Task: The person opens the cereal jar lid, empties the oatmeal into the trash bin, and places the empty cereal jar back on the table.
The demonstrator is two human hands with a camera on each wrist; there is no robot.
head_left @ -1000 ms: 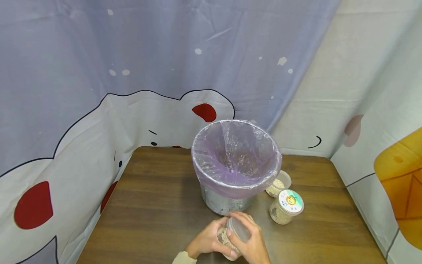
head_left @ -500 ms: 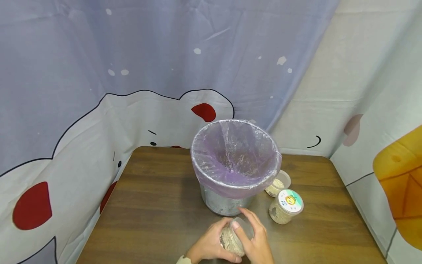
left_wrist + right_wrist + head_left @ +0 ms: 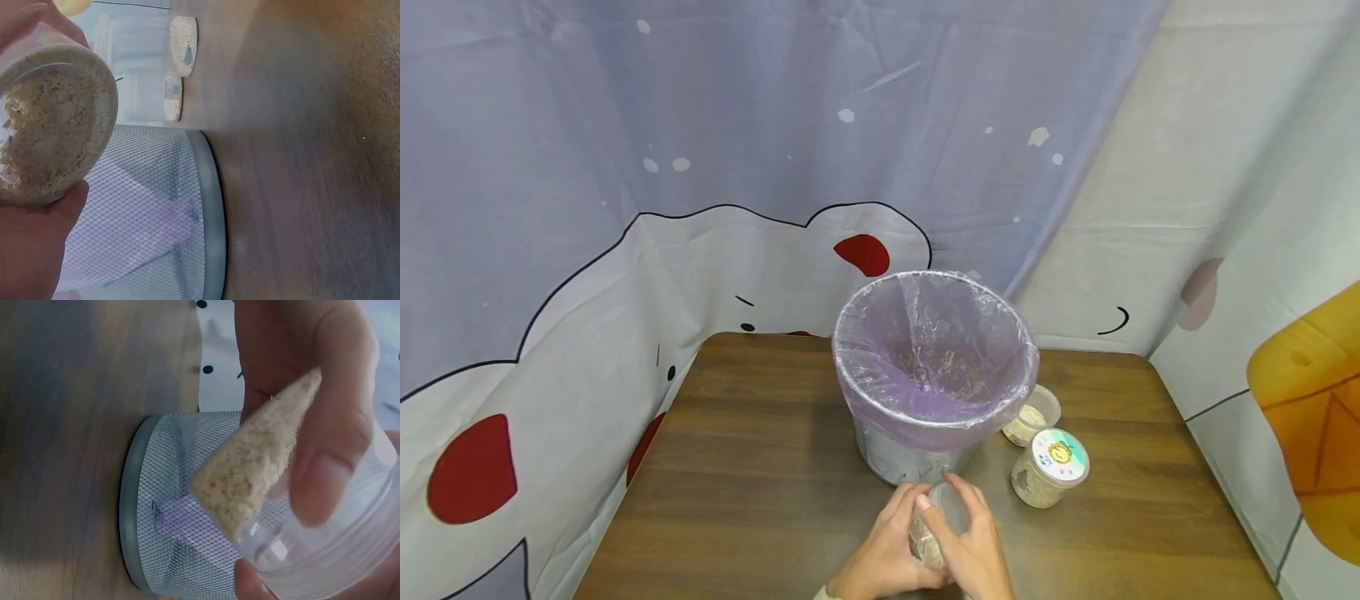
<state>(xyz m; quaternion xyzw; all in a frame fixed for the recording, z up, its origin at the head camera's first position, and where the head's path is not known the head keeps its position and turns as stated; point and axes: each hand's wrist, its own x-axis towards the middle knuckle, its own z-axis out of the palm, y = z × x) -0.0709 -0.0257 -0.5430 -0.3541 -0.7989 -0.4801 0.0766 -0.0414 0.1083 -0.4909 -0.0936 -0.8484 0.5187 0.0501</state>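
Both hands hold one clear plastic jar, tilted, in front of the bin. Pale, crumbly, flake-like filling lies heaped to one side in its lower part. My left hand wraps the jar's body, its thumb beside the round base in the left wrist view. Over the clear top end, my right hand grips with thumb and fingers spread around the rim. In the right wrist view, ridged clear rings circle that end. Part of the jar is hidden by fingers.
Just beyond the hands stands a metal mesh bin lined with a purple plastic bag. To its right are a labelled jar and a clear tub with pale flakes. A printed curtain surrounds the wooden table.
Both hands have shifted slightly with the jar, which now sits more upright and a little nearer the bin. The right hand's fingers have moved around the top end. Bin and other containers stay put.
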